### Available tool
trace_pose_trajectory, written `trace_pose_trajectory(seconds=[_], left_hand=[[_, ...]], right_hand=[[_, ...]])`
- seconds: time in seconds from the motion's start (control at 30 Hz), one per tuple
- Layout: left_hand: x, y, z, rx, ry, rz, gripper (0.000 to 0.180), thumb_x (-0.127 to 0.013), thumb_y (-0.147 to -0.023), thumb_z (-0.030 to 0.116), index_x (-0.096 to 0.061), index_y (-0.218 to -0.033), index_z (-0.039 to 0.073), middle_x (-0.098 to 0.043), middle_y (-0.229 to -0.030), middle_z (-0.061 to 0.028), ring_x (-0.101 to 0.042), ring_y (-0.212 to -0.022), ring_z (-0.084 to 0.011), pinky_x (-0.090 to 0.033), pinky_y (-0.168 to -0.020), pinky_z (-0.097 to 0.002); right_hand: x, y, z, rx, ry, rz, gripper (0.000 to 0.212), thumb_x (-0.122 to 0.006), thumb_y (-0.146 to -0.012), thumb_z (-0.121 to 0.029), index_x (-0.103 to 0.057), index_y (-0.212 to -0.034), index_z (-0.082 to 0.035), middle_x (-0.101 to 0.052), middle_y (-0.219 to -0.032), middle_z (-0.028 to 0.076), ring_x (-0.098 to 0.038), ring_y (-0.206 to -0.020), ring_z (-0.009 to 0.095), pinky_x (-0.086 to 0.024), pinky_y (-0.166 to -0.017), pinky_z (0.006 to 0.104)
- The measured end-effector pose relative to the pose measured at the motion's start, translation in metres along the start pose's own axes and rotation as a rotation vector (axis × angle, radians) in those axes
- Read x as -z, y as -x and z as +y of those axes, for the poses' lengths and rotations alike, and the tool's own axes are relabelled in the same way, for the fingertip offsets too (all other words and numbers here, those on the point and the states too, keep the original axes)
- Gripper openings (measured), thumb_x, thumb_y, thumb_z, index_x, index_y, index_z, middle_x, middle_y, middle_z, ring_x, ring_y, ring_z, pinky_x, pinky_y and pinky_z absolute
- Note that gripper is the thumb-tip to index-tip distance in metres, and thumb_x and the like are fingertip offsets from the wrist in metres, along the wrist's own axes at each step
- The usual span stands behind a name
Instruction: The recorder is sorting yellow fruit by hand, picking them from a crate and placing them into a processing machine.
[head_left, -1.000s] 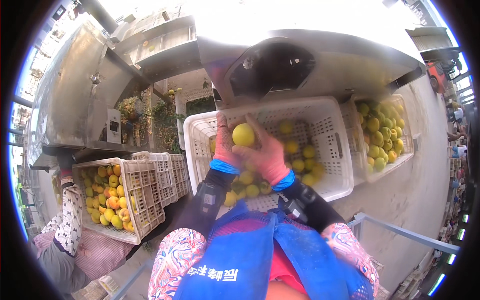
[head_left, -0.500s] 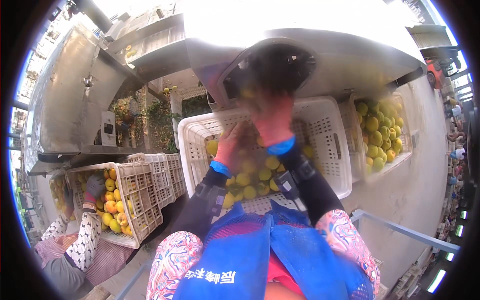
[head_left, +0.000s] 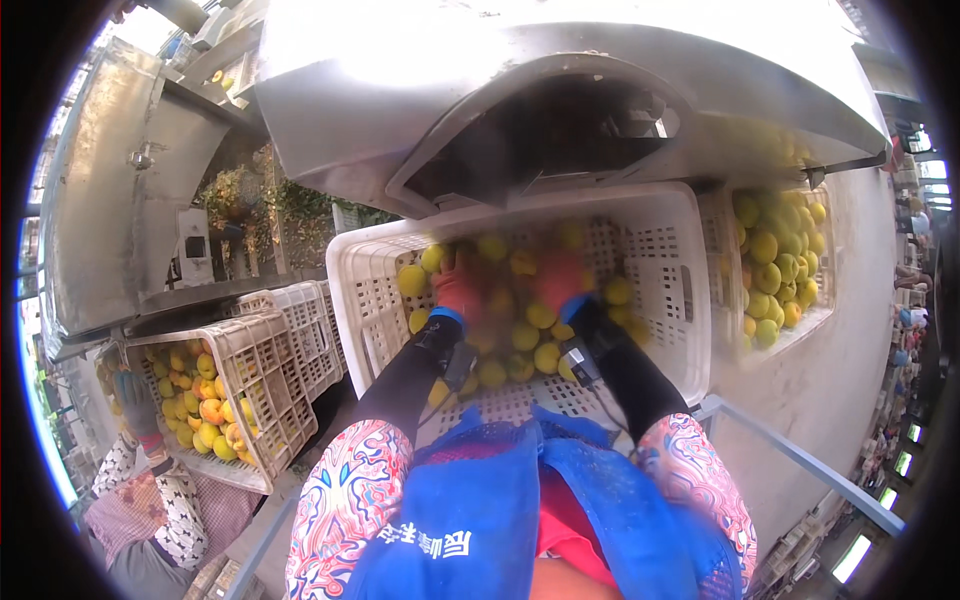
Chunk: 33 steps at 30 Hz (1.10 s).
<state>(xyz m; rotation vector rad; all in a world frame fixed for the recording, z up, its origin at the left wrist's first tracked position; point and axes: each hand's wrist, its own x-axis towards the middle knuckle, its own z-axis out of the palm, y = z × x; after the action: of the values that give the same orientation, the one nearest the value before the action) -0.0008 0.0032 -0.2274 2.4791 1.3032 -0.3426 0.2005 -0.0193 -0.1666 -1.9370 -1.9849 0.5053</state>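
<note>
In front of me stands a white plastic crate (head_left: 655, 345) with a layer of yellow-green peaches (head_left: 522, 337) on its slotted bottom. My left hand (head_left: 458, 289), in a coral glove with a blue cuff, reaches down among the peaches on the crate's left side. My right hand (head_left: 560, 281), gloved alike, is down among the peaches right of the middle. A hazy smear over the picture blurs the fingers of both hands, so whether either one grips a peach does not show.
Beyond the crate hangs a metal machine housing (head_left: 330, 110) with a dark oval opening (head_left: 540, 140). Another crate of peaches (head_left: 775, 265) stands at right. At left, a co-worker's gloved hand (head_left: 135, 400) is at a peach crate (head_left: 262, 400). A blue rail (head_left: 800, 462) runs at lower right.
My right hand has come down out of the machine opening into the crate. My left hand has moved lower among the peaches. More peaches show in the crate, and the view has shifted.
</note>
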Motion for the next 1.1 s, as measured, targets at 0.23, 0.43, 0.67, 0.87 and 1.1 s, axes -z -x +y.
trace_pose_trajectory(seconds=[0.23,0.43,0.67,0.87,1.1], left_hand=[[-0.008,-0.015,-0.031,-0.091,0.066,-0.152,0.046,-0.06,-0.088,0.025,-0.063,-0.13,0.009,-0.062,-0.131,-0.0197,-0.056,-0.126,-0.0379,-0.046,-0.104,-0.048],[0.026,-0.001,-0.023,0.094,0.306,-0.441,0.042,-0.064,-0.086,0.03,-0.066,-0.123,0.009,-0.06,-0.128,-0.0237,-0.059,-0.118,-0.0448,-0.051,-0.098,-0.0468],[0.087,0.035,-0.007,0.284,1.012,-0.062,0.047,-0.071,-0.083,0.022,-0.062,-0.126,0.005,-0.063,-0.125,-0.0208,-0.065,-0.109,-0.0367,-0.055,-0.09,-0.0414],[0.154,0.072,-0.002,0.283,1.916,0.048,0.059,-0.07,-0.085,0.017,-0.05,-0.139,0.006,-0.061,-0.125,-0.0131,-0.063,-0.11,-0.026,-0.055,-0.092,-0.0379],[0.157,0.083,-0.013,-0.07,2.57,0.143,0.062,-0.069,-0.09,0.025,-0.044,-0.144,0.005,-0.057,-0.133,-0.0113,-0.058,-0.12,-0.0271,-0.049,-0.102,-0.0433]], right_hand=[[-0.04,-0.009,0.001,-0.154,-0.019,-0.326,0.088,-0.078,-0.074,-0.051,-0.049,-0.144,-0.006,-0.068,-0.118,0.019,-0.066,-0.103,0.038,-0.053,-0.09,0.0461],[0.08,0.008,-0.093,-0.025,-0.347,0.322,0.088,-0.084,-0.07,-0.04,-0.05,-0.143,-0.004,-0.068,-0.113,0.02,-0.066,-0.095,0.038,-0.053,-0.083,0.0439],[0.164,-0.033,-0.166,0.148,-0.186,0.719,0.071,-0.082,-0.072,-0.034,-0.057,-0.131,-0.002,-0.066,-0.105,0.016,-0.064,-0.091,0.038,-0.051,-0.079,0.0452],[0.152,-0.056,-0.171,0.181,-0.006,0.812,0.056,-0.076,-0.079,-0.033,-0.061,-0.123,-0.002,-0.065,-0.112,0.017,-0.063,-0.098,0.038,-0.048,-0.083,0.0502],[0.143,-0.058,-0.167,0.096,0.161,0.741,0.047,-0.072,-0.081,-0.026,-0.062,-0.122,-0.005,-0.066,-0.11,0.015,-0.062,-0.097,0.038,-0.047,-0.084,0.0511]])
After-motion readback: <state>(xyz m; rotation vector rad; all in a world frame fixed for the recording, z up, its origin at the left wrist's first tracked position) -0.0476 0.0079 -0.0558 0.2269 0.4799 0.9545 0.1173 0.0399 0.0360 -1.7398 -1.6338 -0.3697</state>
